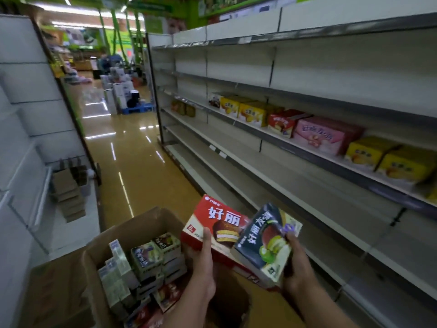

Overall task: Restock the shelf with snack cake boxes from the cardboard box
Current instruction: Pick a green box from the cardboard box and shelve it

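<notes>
My left hand (203,259) grips a red snack cake box (214,227) by its near edge, thumb on top. My right hand (295,261) holds a dark blue snack cake box (264,240) that partly overlaps the red one. Both boxes are raised above the open cardboard box (132,233), which stands at the bottom left and holds several more snack boxes (146,259). The shelf unit (295,185) runs along the right. One shelf at mid height carries a row of yellow, red and pink boxes (319,136); the shelves below it are bare.
A glossy aisle floor (123,150) leads away ahead. White shelving (26,119) lines the left side, with stacked flat cardboard (68,192) at its foot. Far down the aisle stand goods on a blue pallet (137,107).
</notes>
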### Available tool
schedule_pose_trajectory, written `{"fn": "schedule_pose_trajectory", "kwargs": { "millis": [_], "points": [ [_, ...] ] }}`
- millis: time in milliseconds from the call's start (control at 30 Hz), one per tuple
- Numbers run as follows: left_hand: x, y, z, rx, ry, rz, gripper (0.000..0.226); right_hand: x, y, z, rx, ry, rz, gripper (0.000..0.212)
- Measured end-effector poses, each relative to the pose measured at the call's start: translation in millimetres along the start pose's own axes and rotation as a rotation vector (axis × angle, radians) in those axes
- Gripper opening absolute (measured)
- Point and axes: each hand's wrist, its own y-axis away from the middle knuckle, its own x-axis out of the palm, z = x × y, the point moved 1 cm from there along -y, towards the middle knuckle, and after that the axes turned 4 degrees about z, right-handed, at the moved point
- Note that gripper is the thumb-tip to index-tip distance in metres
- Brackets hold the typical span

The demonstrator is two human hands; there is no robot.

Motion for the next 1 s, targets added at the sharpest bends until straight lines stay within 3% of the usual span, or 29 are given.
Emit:
{"fn": "schedule_pose_trajectory", "kwargs": {
  "millis": [133, 267, 400, 567, 700, 800, 1000],
  "points": [
    [34, 24, -11, 0.055, -0.127, 0.182, 0.090, -60, 32, 54, -0.131, -0.022, -0.055, 0.039],
    [76, 39, 11, -0.102, -0.472, 0.360, 0.083, -105, 73, 92, -0.201, 0.037, -0.165, 0.035],
    [133, 63, 48, -0.164, -0.574, 0.484, 0.050, -167, 111, 114, -0.282, -0.005, -0.253, 0.039],
    [206, 103, 107, -0.182, -0.591, 0.623, 0.057, -243, 161, 146, -0.409, -0.205, -0.421, 0.036],
    [264, 145, 156, -0.236, -0.571, 0.718, 0.042, -306, 209, 174, -0.499, -0.270, -0.538, 0.040],
    [304, 174, 192, -0.242, -0.568, 0.735, 0.048, -343, 241, 192, -0.489, -0.278, -0.642, 0.044],
    [371, 220, 254, -0.223, -0.539, 0.722, 0.038, -423, 280, 216, -0.636, -0.438, -0.878, 0.055]
  ]
}}
